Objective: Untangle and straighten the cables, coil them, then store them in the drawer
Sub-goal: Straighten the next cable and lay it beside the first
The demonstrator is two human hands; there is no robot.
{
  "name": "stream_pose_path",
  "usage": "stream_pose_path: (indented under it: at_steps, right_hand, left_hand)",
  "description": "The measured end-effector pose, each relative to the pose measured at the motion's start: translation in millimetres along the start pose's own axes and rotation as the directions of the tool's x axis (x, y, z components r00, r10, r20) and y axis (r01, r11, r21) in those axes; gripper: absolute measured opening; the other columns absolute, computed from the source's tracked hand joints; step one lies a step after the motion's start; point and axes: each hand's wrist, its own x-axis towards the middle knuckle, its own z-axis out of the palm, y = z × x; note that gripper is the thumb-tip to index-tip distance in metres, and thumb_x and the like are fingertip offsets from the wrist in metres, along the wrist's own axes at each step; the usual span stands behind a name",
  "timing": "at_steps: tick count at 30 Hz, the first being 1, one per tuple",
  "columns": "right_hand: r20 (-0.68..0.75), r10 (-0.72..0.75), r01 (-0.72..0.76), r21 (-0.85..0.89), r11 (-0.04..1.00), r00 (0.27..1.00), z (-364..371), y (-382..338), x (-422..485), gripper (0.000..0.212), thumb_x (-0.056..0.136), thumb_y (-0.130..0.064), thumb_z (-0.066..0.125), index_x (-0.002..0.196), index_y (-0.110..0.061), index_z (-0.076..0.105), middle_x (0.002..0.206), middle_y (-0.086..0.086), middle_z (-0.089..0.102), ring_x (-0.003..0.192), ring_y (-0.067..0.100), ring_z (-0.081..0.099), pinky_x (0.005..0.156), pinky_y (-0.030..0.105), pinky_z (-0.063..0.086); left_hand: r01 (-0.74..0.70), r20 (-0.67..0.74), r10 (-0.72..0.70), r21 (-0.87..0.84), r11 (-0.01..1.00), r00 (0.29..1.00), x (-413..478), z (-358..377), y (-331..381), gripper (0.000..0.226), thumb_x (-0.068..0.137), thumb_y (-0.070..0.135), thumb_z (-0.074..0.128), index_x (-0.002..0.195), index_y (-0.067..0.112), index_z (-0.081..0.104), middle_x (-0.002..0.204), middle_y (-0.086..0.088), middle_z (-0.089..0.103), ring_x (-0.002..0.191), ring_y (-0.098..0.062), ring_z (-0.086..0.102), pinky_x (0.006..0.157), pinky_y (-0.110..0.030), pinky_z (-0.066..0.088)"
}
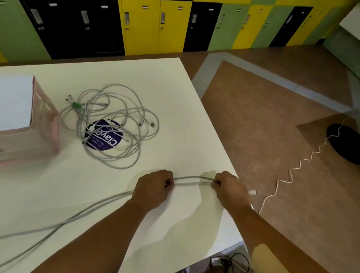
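1. Cable [192, 180]: a thin, smooth grey cord, doubled into two strands, is held nearly straight between both hands, low over the near right part of the table [179, 88].
2. The strands are pinched by the left hand [154, 189], whose fingers are curled into a loose fist around them. From it two blurred strands trail over the tabletop to the lower left edge of view.
3. The other end is pinched by the right hand [229, 188], fingers curled, at the table's right edge. A small white plug [253, 192] sticks out just beyond it.
4. A tangle [112, 125] of similar grey cables lies in loose round loops farther back on the table, well apart from the hands. Small connectors and a green tie are seen among the loops.
5. A round dark-blue sticker [104, 138] with white lettering is partly covered by the tangle.
6. A pink box [21, 134] with a flat white top stands at the left, just beside the tangle.
7. The tabletop is matt, pale and flat.
8. A wavy white cord [304, 157] lies on the brown speckled floor at the right, leading to a round black base [349, 144].
9. Green, yellow and black metal lockers [142, 18] line the back.
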Motion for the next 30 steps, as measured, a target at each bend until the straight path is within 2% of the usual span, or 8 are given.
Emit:
stream_pose_path:
  at_steps: [5, 8, 11, 18, 23, 27, 30]
  right_hand:
    - [0.029, -0.077, 0.076, 0.032, 0.997, 0.997, -5.6, 8.7, 18.4, 0.018, 0.093, -0.027, 0.063, 0.081, -0.015, 0.060, 0.089, 0.001, 0.062, 0.083, 0.025, 0.058, 0.068, 0.034, 0.045]
    - [-0.019, -0.141, 0.141, -0.022, 0.990, 0.990, -1.9, 14.3, 24.9, 0.012, 0.094, -0.013, 0.058, 0.084, -0.012, 0.065, 0.087, 0.003, 0.061, 0.079, 0.028, 0.058, 0.065, 0.036, 0.046]
    - [-0.034, -0.166, 0.164, -0.056, 0.985, 0.986, -0.3, 25.3, 30.4, 0.018, 0.088, 0.000, 0.056, 0.085, -0.010, 0.070, 0.084, 0.005, 0.061, 0.079, 0.029, 0.058, 0.065, 0.038, 0.049]
    - [0.037, -0.170, 0.172, -0.039, 0.984, 0.985, -11.4, 31.6, 36.6, 0.014, 0.097, -0.016, 0.052, 0.090, -0.011, 0.063, 0.092, 0.003, 0.060, 0.084, 0.027, 0.058, 0.067, 0.035, 0.046]
    - [0.045, -0.164, 0.166, -0.050, 0.985, 0.985, -15.6, 34.0, 39.6, 0.019, 0.101, -0.026, 0.049, 0.091, -0.013, 0.058, 0.094, 0.001, 0.058, 0.086, 0.024, 0.057, 0.066, 0.034, 0.043]
    - [-0.013, -0.199, 0.199, 0.006, 0.980, 0.980, -19.9, 33.2, 38.0, 0.018, 0.101, -0.028, 0.048, 0.085, -0.021, 0.053, 0.089, -0.007, 0.054, 0.072, 0.019, 0.055, 0.063, 0.037, 0.049]
    - [-0.065, -0.273, 0.276, 0.041, 0.960, 0.960, -29.1, 33.0, 36.1, 0.015, 0.099, -0.028, 0.052, 0.086, -0.021, 0.057, 0.089, -0.009, 0.055, 0.072, 0.017, 0.056, 0.062, 0.038, 0.049]
  left_hand:
    - [0.050, -0.005, -0.050, 0.012, 0.999, 0.999, 0.1, -1.4, 6.5, 0.007, 0.089, 0.035, 0.063, 0.088, 0.028, 0.062, 0.082, 0.012, 0.067, 0.079, -0.009, 0.062, 0.070, -0.023, 0.046]
    - [0.074, 0.006, -0.074, 0.020, 0.997, 0.997, 1.5, -1.9, 6.7, 0.007, 0.088, 0.034, 0.063, 0.085, 0.029, 0.061, 0.081, 0.012, 0.065, 0.079, -0.009, 0.061, 0.068, -0.022, 0.043]
    - [0.081, -0.005, -0.081, 0.030, 0.996, 0.997, 1.7, -1.5, 8.7, 0.006, 0.088, 0.033, 0.063, 0.085, 0.028, 0.061, 0.081, 0.012, 0.066, 0.078, -0.009, 0.060, 0.069, -0.022, 0.044]
    - [0.100, 0.033, -0.101, 0.033, 0.994, 0.994, 3.7, -4.5, 10.9, 0.006, 0.088, 0.031, 0.062, 0.083, 0.029, 0.059, 0.079, 0.012, 0.064, 0.076, -0.008, 0.057, 0.067, -0.023, 0.041]
    - [0.144, 0.038, -0.144, -0.001, 0.990, 0.989, 4.4, -5.6, 11.1, 0.011, 0.089, 0.036, 0.062, 0.080, 0.032, 0.056, 0.079, 0.015, 0.064, 0.074, -0.006, 0.057, 0.062, -0.013, 0.036]
    - [0.134, 0.102, -0.136, 0.028, 0.991, 0.985, 9.2, -10.9, 17.6, 0.008, 0.089, 0.033, 0.061, 0.081, 0.030, 0.059, 0.077, 0.011, 0.063, 0.073, -0.009, 0.059, 0.064, -0.024, 0.042]
    - [0.129, 0.156, -0.138, 0.068, 0.989, 0.978, 16.9, -16.1, 26.0, 0.016, 0.086, 0.040, 0.064, 0.088, 0.024, 0.063, 0.079, 0.008, 0.063, 0.070, -0.012, 0.058, 0.064, -0.027, 0.046]
